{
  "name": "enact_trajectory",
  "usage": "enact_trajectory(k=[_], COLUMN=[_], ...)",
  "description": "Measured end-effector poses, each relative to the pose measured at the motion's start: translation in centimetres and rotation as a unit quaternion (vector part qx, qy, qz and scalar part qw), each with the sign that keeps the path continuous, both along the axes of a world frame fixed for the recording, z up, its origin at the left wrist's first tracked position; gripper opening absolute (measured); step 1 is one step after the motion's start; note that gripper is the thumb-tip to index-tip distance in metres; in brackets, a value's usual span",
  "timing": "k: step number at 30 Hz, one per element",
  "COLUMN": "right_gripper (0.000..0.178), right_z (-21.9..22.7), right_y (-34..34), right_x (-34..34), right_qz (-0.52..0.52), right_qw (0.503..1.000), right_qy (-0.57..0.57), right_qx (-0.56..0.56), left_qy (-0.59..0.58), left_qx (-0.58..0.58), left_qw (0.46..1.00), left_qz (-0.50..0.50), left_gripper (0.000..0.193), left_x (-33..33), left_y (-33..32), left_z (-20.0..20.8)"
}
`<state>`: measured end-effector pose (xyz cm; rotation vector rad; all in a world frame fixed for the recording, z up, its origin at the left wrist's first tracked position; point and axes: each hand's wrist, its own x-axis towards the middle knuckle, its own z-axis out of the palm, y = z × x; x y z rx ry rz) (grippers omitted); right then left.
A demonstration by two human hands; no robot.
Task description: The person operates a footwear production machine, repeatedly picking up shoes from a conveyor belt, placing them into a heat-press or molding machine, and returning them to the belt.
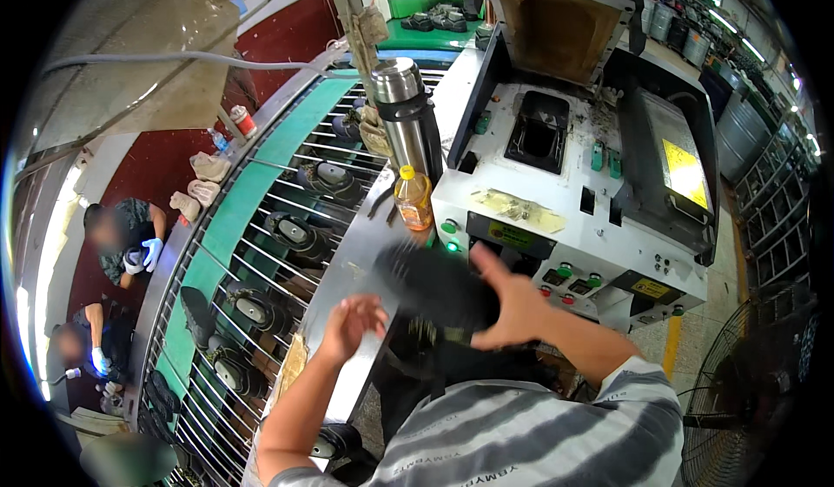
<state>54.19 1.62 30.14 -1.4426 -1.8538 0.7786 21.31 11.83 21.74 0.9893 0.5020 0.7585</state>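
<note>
A black shoe (pixel 443 285), smeared by motion, is held in front of my body with its sole side up or outward; I cannot tell which. My right hand (pixel 512 309) grips its right end, thumb and fingers on either side. Just left of the shoe, my left hand (pixel 352 324) is apart from it, fingers loosely curled and spread, with nothing in them. Beyond the shoe stands a white machine (pixel 452 205) with its lid (pixel 556 31) raised over a black-rimmed opening (pixel 539 131).
A steel thermos (pixel 404 113) and an orange drink bottle (pixel 413 198) stand left of the machine. Several shoes (pixel 300 235) lie on a metal-bar conveyor at left, beside a green strip (pixel 252 183). Two co-workers (pixel 130 235) are beyond it. A floor fan (pixel 717 417) stands at right.
</note>
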Motion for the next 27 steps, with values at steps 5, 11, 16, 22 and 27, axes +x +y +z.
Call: enact_trajectory(k=[5, 11, 16, 22, 27], right_gripper=[0.107, 0.104, 0.105, 0.100, 0.082], right_z=[-0.5, 1.8, 1.8, -2.5, -2.2], right_y=[8.4, 23.5, 31.6, 35.2, 33.7], right_x=[9.0, 26.8, 30.0, 28.1, 25.5], right_qz=[-0.291, -0.522, -0.570, -0.555, -0.540], right_qw=[0.902, 0.845, 0.800, 0.777, 0.783], right_qy=[0.320, -0.025, -0.181, -0.252, -0.242], right_qx=[0.008, 0.117, -0.052, -0.159, -0.191], left_qy=[0.152, 0.221, 0.288, 0.322, 0.361], left_qx=[0.106, 0.049, 0.060, 0.102, 0.107], left_qw=[0.937, 0.890, 0.876, 0.857, 0.836], left_qz=[0.297, 0.396, 0.382, 0.390, 0.399], left_gripper=[0.016, 0.013, 0.011, 0.012, 0.015], left_x=[3.5, 2.6, 3.0, 2.8, 2.2], left_y=[4.9, 3.3, 3.4, 3.1, 3.0], left_z=[-12.3, -21.8, -20.1, -20.2, -21.7])
